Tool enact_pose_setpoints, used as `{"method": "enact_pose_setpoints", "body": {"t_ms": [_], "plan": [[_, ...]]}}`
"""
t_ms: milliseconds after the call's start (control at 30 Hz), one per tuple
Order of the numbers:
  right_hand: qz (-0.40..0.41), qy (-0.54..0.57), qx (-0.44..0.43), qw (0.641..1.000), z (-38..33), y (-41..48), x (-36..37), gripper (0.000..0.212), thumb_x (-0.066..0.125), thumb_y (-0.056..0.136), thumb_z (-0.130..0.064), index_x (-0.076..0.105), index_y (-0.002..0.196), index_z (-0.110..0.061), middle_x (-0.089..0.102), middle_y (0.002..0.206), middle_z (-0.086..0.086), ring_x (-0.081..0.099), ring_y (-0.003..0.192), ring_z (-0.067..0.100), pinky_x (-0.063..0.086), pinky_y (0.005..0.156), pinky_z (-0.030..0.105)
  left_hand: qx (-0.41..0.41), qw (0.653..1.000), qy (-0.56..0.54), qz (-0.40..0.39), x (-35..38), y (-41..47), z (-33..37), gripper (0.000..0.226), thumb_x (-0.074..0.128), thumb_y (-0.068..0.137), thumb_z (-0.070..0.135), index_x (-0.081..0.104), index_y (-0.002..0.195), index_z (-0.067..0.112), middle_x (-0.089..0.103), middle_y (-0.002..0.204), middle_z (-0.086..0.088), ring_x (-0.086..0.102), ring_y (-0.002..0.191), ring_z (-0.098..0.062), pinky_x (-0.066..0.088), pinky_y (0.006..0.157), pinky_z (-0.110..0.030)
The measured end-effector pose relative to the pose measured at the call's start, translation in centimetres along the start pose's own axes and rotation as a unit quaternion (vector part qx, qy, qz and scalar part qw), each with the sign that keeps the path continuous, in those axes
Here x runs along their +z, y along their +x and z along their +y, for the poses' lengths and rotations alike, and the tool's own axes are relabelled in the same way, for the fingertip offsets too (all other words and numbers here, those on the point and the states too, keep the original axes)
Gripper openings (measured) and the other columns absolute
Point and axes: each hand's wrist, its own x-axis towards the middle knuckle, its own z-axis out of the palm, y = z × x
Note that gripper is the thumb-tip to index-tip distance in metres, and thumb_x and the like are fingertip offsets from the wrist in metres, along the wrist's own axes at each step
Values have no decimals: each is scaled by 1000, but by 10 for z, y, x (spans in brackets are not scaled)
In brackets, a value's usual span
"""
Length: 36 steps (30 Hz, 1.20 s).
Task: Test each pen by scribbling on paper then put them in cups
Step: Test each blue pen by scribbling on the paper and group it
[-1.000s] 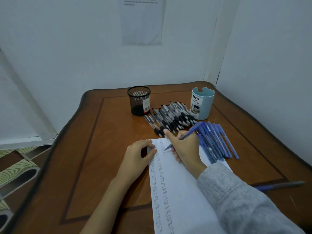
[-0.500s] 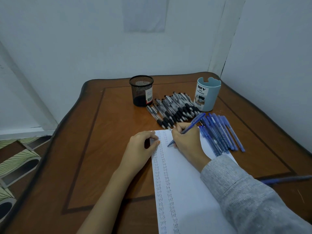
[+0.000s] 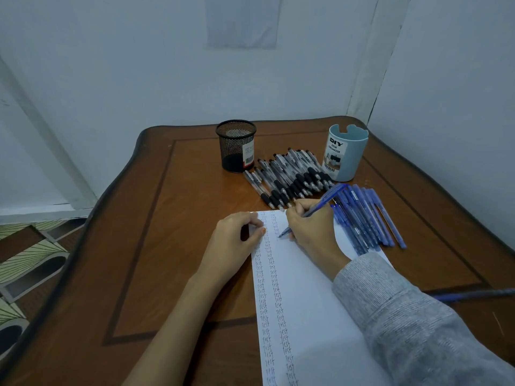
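A white sheet of paper point(image 3: 309, 302) lies on the wooden table point(image 3: 172, 246), its left side filled with two columns of small written words. My right hand point(image 3: 312, 227) grips a blue pen point(image 3: 320, 207) with its tip on the paper near the top of the second column. My left hand point(image 3: 237, 240) rests on the paper's top left corner, fingers curled, thumb on the sheet. Behind the paper lie several black-grip pens point(image 3: 289, 176) and, to the right, several blue pens point(image 3: 367, 215). A black mesh cup point(image 3: 236, 146) and a light blue cup point(image 3: 345, 151) stand at the back.
Walls close the table in at the back and right. Another blue pen point(image 3: 473, 295) lies near the table's right front edge beside my grey sleeve. The floor with patterned tiles shows to the left of the table.
The camera has tilted so the table sits lower in view. My right hand keeps the blue pen on the paper and has shifted slightly down the column; my left hand stays on the sheet's corner.
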Motion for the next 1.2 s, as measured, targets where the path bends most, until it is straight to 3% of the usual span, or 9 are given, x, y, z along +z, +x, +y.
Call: {"method": "enact_pose_setpoints", "body": {"t_ms": [367,700,1200], "plan": [[-8,-8,-7,1000,0,-1,0,50,53,82,14,30,47,-12,28,45,1,36,37,14,39,37,17,2,1000,9,-3,1,0,0,14,66,89,19,71,100,12,67,115,1,56,114,-9,46,97,-28],[-8,-7,-11,1000,-1,-1,-1,47,53,83,14,32,48,-10,29,48,5,37,45,22,40,38,17,-2,1000,12,-4,1,1,-1,15,66,89,20,71,101,12,67,116,3,56,114,-9,45,98,-29],[9,-13,-7,1000,1,0,-1,45,54,84,11,34,49,-9,30,45,3,38,43,21,41,40,15,6,1000,17,-6,1,1,-2,15,65,90,21,71,101,13,67,115,3,54,114,-6,43,95,-22]]}}
